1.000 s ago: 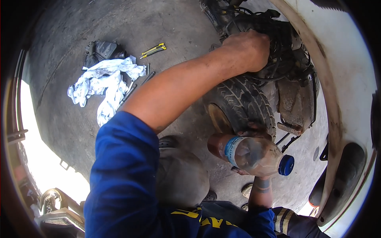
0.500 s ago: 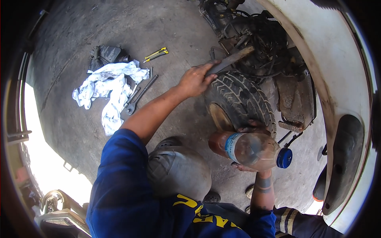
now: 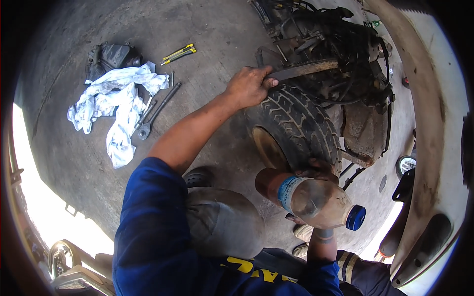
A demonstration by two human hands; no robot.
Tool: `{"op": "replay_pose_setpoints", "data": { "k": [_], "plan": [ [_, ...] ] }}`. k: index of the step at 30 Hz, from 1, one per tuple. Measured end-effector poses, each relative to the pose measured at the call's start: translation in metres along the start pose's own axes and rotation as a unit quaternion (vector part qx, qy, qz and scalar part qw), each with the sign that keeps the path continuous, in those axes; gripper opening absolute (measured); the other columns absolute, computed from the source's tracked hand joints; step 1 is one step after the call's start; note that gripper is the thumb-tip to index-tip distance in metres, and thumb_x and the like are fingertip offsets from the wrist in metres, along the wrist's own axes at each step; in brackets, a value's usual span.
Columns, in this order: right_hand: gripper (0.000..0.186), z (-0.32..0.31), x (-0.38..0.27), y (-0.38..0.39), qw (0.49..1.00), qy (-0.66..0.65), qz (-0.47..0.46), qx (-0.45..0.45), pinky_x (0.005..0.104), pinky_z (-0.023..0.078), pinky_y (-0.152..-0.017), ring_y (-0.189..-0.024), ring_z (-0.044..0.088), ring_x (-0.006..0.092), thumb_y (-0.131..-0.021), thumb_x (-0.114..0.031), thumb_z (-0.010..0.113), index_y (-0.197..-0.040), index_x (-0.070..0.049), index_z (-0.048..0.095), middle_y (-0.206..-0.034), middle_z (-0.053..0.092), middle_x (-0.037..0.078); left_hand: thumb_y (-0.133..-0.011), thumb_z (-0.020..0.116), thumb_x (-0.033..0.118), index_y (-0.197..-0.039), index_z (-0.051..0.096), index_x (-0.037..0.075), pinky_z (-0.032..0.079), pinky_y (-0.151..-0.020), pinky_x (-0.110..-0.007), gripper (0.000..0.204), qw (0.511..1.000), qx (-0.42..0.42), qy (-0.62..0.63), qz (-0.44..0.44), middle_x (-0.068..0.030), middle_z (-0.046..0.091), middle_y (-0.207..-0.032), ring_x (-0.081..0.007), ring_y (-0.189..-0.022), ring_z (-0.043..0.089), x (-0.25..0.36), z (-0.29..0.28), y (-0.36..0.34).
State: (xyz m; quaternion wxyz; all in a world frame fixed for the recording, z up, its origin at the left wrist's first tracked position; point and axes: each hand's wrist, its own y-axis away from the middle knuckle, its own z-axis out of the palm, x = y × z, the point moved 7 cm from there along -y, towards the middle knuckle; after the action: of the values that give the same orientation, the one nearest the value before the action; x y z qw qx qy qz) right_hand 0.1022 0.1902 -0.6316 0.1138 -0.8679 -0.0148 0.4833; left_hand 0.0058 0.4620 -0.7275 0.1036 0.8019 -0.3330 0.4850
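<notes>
My left hand [image 3: 249,86] is closed around one end of a long flat strip [image 3: 311,68], grey near my fingers and brownish along the rest. Its far end lies over the dark, greasy assembly of hoses and metal parts [image 3: 326,44]. Below it stands a worn tire [image 3: 301,123] with a rusty rim, close by my left hand. My right hand [image 3: 321,170] grips a clear plastic bottle [image 3: 318,202] from beneath. The bottle lies tilted, with a blue cap [image 3: 355,217], a blue label and reddish-brown liquid at its base end. Most of the right palm is hidden behind it.
To the left on the concrete floor lie a stained white cloth [image 3: 121,98], a black housing [image 3: 111,59], a ratchet [image 3: 160,108] and yellow-handled cutters [image 3: 178,53]. A white body panel [image 3: 424,74] curves along the right. Another person's striped dark sleeve or trouser leg [image 3: 360,269] shows at lower right.
The view has shifted, so the floor items sit further left. The strip is more level over the dark parts. The bottle's cap end has tipped lower; both hands keep their holds.
</notes>
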Motion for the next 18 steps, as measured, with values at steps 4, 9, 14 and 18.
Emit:
{"op": "replay_pose_setpoints", "data": {
  "k": [4, 9, 14, 18],
  "plan": [
    [0.094, -0.001, -0.005, 0.003, 1.0, 0.018, 0.004, -0.001, 0.0401, 0.046, -0.098, -0.105, 0.062, 0.0266, -0.058, -0.041, 0.089, -0.13, -0.005, 0.042, -0.117, 0.06, 0.016, -0.093, 0.062, 0.033, -0.107, 0.062, 0.006, 0.048, -0.069, -0.049, 0.03, 0.996, 0.022, -0.081, 0.039, -0.0194, 0.066, -0.083, -0.0393, -0.078, 0.065, 0.012, -0.017, -0.019],
    [0.087, -0.001, -0.013, -0.006, 0.999, 0.038, -0.003, 0.007, 0.0396, 0.047, -0.097, -0.105, 0.062, 0.0269, -0.064, -0.039, 0.087, -0.13, -0.006, 0.041, -0.112, 0.062, 0.015, -0.094, 0.058, 0.038, -0.11, 0.064, 0.012, 0.053, -0.073, -0.048, 0.031, 0.975, 0.026, -0.209, 0.063, -0.0102, 0.069, -0.083, -0.0332, -0.083, 0.068, -0.004, -0.047, -0.029],
    [0.077, 0.007, -0.021, -0.013, 0.982, 0.157, -0.084, -0.061, 0.0385, 0.049, -0.096, -0.105, 0.062, 0.0268, -0.072, -0.034, 0.083, -0.13, -0.007, 0.039, -0.107, 0.064, 0.015, -0.097, 0.053, 0.039, -0.117, 0.066, 0.018, 0.053, -0.085, -0.048, 0.032, 0.921, 0.05, -0.316, 0.221, -0.0097, 0.072, -0.096, -0.0291, -0.097, 0.069, 0.029, -0.065, -0.05],
    [0.077, 0.0, -0.009, -0.007, 0.997, 0.051, -0.056, 0.02, 0.039, 0.048, -0.096, -0.105, 0.062, 0.0268, -0.071, -0.036, 0.084, -0.128, -0.007, 0.042, -0.107, 0.064, 0.015, -0.088, 0.06, 0.031, -0.104, 0.07, 0.011, 0.051, -0.083, -0.05, 0.027, 0.89, 0.041, -0.379, 0.249, -0.0121, 0.072, -0.094, -0.0308, -0.084, 0.07, 0.073, -0.08, -0.102]
  ]
}}
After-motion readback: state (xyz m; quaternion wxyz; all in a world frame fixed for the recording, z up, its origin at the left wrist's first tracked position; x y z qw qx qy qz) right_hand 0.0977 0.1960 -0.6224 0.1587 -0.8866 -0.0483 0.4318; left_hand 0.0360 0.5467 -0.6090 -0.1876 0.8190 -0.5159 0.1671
